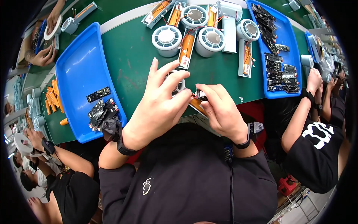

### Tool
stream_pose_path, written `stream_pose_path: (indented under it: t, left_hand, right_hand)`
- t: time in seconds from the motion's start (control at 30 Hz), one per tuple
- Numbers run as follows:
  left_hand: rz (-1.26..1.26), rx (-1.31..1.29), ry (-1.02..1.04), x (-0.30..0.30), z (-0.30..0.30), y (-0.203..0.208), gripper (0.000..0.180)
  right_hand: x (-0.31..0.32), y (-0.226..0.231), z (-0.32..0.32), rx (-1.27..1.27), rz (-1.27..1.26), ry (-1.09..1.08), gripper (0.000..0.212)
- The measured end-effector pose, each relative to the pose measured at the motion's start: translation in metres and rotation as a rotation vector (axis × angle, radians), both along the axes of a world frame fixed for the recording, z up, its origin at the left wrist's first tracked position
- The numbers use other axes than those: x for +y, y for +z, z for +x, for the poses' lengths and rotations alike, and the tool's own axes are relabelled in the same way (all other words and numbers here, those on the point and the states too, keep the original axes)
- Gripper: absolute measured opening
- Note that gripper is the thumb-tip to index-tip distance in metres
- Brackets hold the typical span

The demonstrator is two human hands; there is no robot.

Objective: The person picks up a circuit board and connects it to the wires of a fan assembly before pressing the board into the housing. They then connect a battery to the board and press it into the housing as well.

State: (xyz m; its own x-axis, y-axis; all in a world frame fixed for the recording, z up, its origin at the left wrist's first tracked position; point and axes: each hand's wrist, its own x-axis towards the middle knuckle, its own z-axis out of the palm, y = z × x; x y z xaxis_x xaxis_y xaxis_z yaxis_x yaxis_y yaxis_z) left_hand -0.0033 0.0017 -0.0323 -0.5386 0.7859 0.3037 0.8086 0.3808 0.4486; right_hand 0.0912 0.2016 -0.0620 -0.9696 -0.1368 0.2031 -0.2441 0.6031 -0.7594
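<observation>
My left hand lies over a pale blue fan unit, its fingers curled across the round head and one finger raised. Between my fingers only part of the ring shows. My right hand pinches a small black circuit board between thumb and fingers, just right of the fan head. Thin red wires run between the board and the fan near my left fingertips. Below the board, an orange battery sits in the fan's handle, partly hidden by my right hand.
Several pale blue fan units with orange batteries and red wires lie beyond my hands on the green table. Blue trays of circuit boards stand left and right. Orange batteries lie further left. Co-workers' arms are on both sides.
</observation>
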Motion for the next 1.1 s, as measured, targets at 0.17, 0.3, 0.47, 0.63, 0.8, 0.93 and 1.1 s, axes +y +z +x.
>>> stream_pose_path:
  t: [0.17,0.3,0.47,0.63,0.8,0.93,1.1]
  left_hand:
    - [-0.065,0.015,-0.029,0.0,-0.004,0.007,0.02]
    - [-0.037,-0.025,0.021,0.007,-0.002,0.0,0.021]
    - [-0.042,0.034,0.064,0.008,0.004,0.0,0.018]
    - [-0.198,0.103,0.071,0.01,0.007,0.018,0.018]
    - [-0.27,0.238,0.047,0.004,0.011,0.016,0.019]
    - [-0.173,0.266,0.023,-0.004,0.006,0.0,0.013]
    - [-0.164,0.314,0.017,0.002,0.005,-0.001,0.012]
  right_hand:
    - [-0.006,-0.004,0.002,-0.047,0.005,-0.006,0.039]
    - [-0.002,0.0,-0.003,-0.035,0.03,-0.038,0.041]
    - [0.0,-0.003,0.0,-0.007,0.002,-0.074,0.04]
    - [-0.002,-0.004,-0.004,0.019,-0.001,-0.069,0.041]
    - [-0.001,-0.003,-0.005,0.0,-0.029,-0.073,0.043]
    - [-0.002,-0.004,-0.007,0.033,-0.041,-0.064,0.041]
    - [-0.006,-0.008,-0.012,0.079,-0.049,-0.1,0.041]
